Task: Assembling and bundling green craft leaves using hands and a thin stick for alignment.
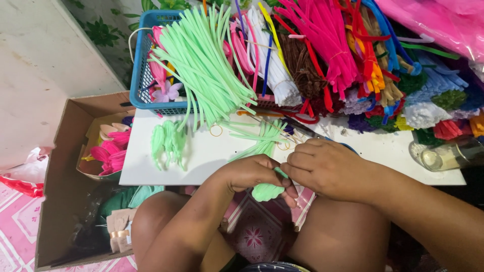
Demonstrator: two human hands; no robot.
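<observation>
White board (212, 156) carries loose green stems (201, 65) and a blue basket (138, 75). Just off the board's near edge, left hand (252, 174) and right hand (322, 168) together pinch a green leaf (267, 191).

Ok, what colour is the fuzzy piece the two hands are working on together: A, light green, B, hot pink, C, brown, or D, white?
A: the left hand and right hand meet over a light green fuzzy piece, the same pale green as the finished pieces lying on the white board.
</observation>
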